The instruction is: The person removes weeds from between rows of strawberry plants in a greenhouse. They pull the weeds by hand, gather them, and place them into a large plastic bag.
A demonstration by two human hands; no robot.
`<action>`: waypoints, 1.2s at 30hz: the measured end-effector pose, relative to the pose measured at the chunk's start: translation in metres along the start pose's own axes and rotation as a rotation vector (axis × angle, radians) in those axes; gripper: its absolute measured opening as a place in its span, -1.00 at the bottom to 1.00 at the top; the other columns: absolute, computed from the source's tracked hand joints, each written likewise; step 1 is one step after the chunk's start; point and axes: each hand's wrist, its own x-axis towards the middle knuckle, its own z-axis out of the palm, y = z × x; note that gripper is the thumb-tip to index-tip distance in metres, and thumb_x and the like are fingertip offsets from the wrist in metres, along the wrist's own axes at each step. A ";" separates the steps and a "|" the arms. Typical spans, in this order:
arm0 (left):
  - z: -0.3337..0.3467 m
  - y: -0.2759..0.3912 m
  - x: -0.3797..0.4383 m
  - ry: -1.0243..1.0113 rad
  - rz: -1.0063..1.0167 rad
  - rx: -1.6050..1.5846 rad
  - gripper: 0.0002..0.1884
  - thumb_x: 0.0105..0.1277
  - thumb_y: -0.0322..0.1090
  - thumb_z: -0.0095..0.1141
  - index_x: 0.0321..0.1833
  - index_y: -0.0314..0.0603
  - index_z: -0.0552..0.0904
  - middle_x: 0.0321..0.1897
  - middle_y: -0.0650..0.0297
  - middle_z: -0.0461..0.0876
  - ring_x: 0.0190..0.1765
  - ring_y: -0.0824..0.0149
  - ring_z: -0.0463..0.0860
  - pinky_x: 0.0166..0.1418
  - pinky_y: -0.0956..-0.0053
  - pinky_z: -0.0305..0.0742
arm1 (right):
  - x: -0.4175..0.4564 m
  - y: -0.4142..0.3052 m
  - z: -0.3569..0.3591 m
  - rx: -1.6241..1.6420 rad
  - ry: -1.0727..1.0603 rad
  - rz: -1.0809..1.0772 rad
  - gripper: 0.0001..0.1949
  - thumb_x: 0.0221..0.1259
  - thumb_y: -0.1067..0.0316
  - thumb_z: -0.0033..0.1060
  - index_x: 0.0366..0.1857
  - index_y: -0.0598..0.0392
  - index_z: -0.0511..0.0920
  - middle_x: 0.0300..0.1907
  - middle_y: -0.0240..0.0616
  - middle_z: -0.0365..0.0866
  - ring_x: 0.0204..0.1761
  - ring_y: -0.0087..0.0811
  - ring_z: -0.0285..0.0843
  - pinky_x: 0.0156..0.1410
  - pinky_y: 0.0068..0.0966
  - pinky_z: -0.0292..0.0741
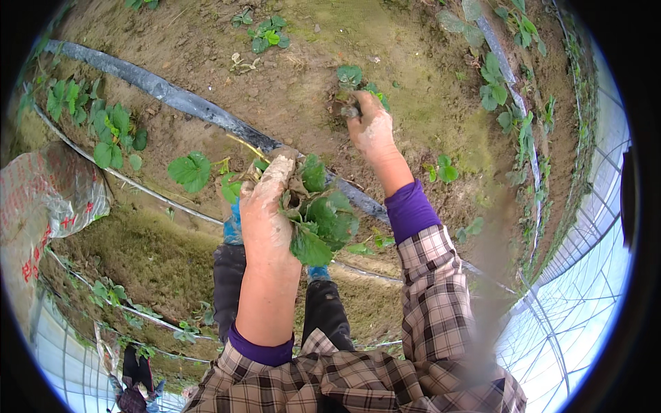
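Observation:
My left hand (268, 186), smeared with mud, is closed around a bunch of picked strawberry leaves (328, 219), green mixed with brown withered ones. Long stems stick out past its fingers. Further forward and to the right, my right hand (369, 124) is bent down over a small strawberry plant (349, 76) in the soil. Its thumb and fingers pinch brown withered leaves (341, 106) at the plant's base; the fingertips are partly hidden. A dark flat drip hose (206, 111) runs across the bed beneath my left hand.
A plastic sack (67, 191) with red printing lies at the left. More strawberry plants (116, 129) grow along the bed, and a thin pipe (170, 201) runs along the near side. Greenhouse film (583, 289) curves up at the right. Another person (137, 377) is at the lower left.

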 end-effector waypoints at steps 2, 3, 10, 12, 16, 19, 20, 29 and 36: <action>0.003 0.003 -0.002 0.020 -0.003 -0.013 -0.79 0.18 -0.32 0.04 -0.18 -0.26 0.55 -0.35 0.22 0.59 -0.34 0.30 0.58 -0.27 0.40 0.54 | 0.012 -0.018 0.017 -0.095 -0.027 0.012 -0.63 -0.11 0.48 0.04 -0.09 0.07 0.41 -0.18 0.04 0.46 -0.08 0.02 0.40 0.00 -0.23 0.38; 0.005 0.004 -0.003 0.027 -0.013 -0.023 -0.79 0.18 -0.32 0.04 -0.18 -0.26 0.55 -0.35 0.21 0.59 -0.34 0.30 0.58 -0.26 0.40 0.54 | 0.014 -0.023 0.024 -0.199 -0.041 0.031 -0.62 -0.10 0.48 0.04 -0.08 0.06 0.41 -0.16 0.04 0.45 -0.07 0.02 0.39 0.01 -0.23 0.38; 0.003 0.005 -0.001 0.071 -0.006 -0.031 -0.78 0.18 -0.34 0.03 -0.16 -0.27 0.55 -0.33 0.20 0.59 -0.32 0.30 0.60 -0.26 0.40 0.55 | 0.024 -0.007 0.031 -0.058 0.147 0.004 -0.82 -0.08 0.51 0.01 -0.31 0.14 0.47 -0.35 0.00 0.50 -0.22 -0.01 0.47 -0.14 -0.24 0.42; 0.004 0.006 -0.002 0.062 -0.025 -0.041 -0.79 0.18 -0.34 0.03 -0.16 -0.27 0.55 -0.32 0.20 0.59 -0.31 0.30 0.60 -0.25 0.40 0.55 | 0.023 -0.003 0.027 0.102 0.040 0.173 -0.81 -0.08 0.52 0.01 -0.31 0.15 0.45 -0.42 0.05 0.49 -0.26 0.02 0.47 -0.19 -0.23 0.41; 0.003 0.008 0.000 0.072 0.015 -0.057 -0.80 0.17 -0.34 0.03 -0.18 -0.26 0.54 -0.33 0.21 0.59 -0.32 0.29 0.60 -0.28 0.40 0.56 | -0.003 0.003 0.002 -0.089 -0.271 0.011 -0.80 -0.05 0.50 0.06 -0.28 0.14 0.41 -0.41 0.09 0.50 -0.27 0.08 0.47 -0.20 -0.28 0.41; 0.000 0.011 0.002 0.066 0.025 -0.048 -0.80 0.18 -0.34 0.03 -0.18 -0.26 0.54 -0.34 0.21 0.59 -0.33 0.29 0.60 -0.29 0.39 0.56 | -0.017 -0.009 -0.014 -0.013 -0.475 0.114 -0.82 -0.06 0.50 0.07 -0.31 0.15 0.41 -0.41 0.11 0.49 -0.27 0.10 0.46 -0.20 -0.30 0.42; 0.003 0.012 0.001 0.065 0.008 -0.047 -0.80 0.18 -0.34 0.03 -0.18 -0.26 0.53 -0.34 0.21 0.59 -0.33 0.29 0.60 -0.29 0.38 0.56 | -0.020 -0.011 -0.020 -0.026 -0.439 0.047 -0.77 -0.06 0.45 0.12 -0.24 0.12 0.44 -0.40 0.06 0.54 -0.30 -0.01 0.54 -0.24 -0.26 0.45; 0.003 0.000 0.005 0.031 0.009 -0.025 -0.77 0.17 -0.34 0.05 -0.15 -0.27 0.54 -0.35 0.22 0.59 -0.34 0.29 0.60 -0.29 0.37 0.56 | 0.066 0.007 -0.023 -0.247 -0.307 0.226 -0.67 0.01 0.24 0.18 -0.18 0.21 0.47 -0.19 0.09 0.54 -0.10 -0.11 0.52 -0.02 -0.33 0.45; 0.004 0.007 0.004 0.058 0.011 -0.038 -0.76 0.16 -0.33 0.06 -0.14 -0.28 0.55 -0.35 0.21 0.60 -0.34 0.29 0.60 -0.29 0.38 0.56 | 0.069 0.024 -0.006 -0.083 -0.289 0.301 -0.66 -0.03 0.31 0.12 -0.13 0.16 0.42 -0.19 0.07 0.54 -0.08 0.07 0.46 0.01 -0.25 0.42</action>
